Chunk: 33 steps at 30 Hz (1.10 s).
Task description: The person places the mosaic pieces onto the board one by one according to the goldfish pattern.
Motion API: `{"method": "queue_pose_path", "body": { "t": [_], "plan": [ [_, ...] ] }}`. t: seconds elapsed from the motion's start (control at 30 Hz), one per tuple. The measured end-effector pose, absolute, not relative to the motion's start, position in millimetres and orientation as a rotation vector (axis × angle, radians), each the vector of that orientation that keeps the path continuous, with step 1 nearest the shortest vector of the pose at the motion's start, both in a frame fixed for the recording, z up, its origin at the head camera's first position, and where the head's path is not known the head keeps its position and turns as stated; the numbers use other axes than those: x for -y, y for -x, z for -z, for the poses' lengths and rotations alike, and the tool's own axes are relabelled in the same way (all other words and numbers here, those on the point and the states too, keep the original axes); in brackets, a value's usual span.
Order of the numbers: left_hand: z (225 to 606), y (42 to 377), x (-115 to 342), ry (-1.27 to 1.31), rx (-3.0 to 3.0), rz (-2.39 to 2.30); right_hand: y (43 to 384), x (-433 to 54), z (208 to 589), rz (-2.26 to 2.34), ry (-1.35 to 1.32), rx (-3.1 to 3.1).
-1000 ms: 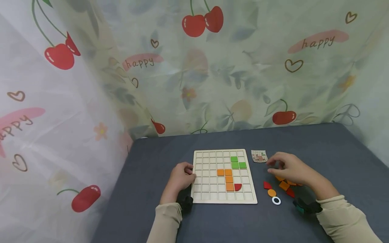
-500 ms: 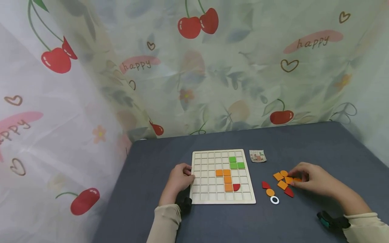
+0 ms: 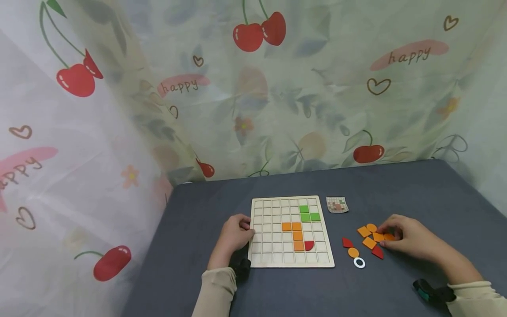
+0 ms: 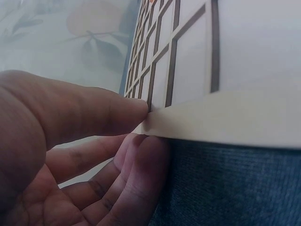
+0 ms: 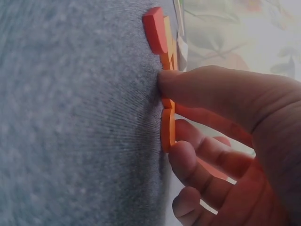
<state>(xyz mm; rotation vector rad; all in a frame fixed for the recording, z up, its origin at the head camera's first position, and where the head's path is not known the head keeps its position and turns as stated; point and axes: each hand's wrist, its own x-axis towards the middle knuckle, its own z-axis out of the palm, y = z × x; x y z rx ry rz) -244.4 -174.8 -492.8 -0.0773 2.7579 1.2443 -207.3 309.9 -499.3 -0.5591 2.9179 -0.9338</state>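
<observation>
My left hand (image 3: pixel 234 233) holds the left edge of a pale wooden grid board (image 3: pixel 265 259), thumb and fingers at its rim in the left wrist view. In the board lie several orange squares (image 3: pixel 297 236), several green squares (image 3: pixel 305 217) and a red quarter-round piece (image 3: pixel 309 245). To the right, my right hand (image 3: pixel 412 237) is down among loose orange pieces, its thumb and index finger on either side of an orange square (image 3: pixel 378 237). I cannot tell whether they pinch it. An orange round piece (image 5: pixel 167 129) lies by the fingers in the right wrist view.
A small printed pattern card (image 3: pixel 337 204) lies beyond the board's right side. Nearer me are a red piece (image 3: pixel 347 242), an orange disc (image 3: pixel 353 252) and a white ring (image 3: pixel 359 263). Patterned cloth (image 3: pixel 253 101) hangs behind the dark table (image 3: pixel 190 220).
My right hand has moved right, from beside the card down to the loose orange pieces, and has stayed there over the last half second. The left hand keeps its place at the board.
</observation>
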Motion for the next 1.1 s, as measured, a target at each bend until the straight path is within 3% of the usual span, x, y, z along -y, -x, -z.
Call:
{"method": "queue_pose_path", "body": {
  "t": [0.5, 1.1],
  "plan": [
    [494, 246, 175, 0.061, -2.755, -1.254, 208, -302, 484, 0.935, 0.514, -2.939],
    [492, 245, 175, 0.071, -2.742, -1.264, 230, -220, 465, 1.038, 0.683, -2.855]
  ]
}}
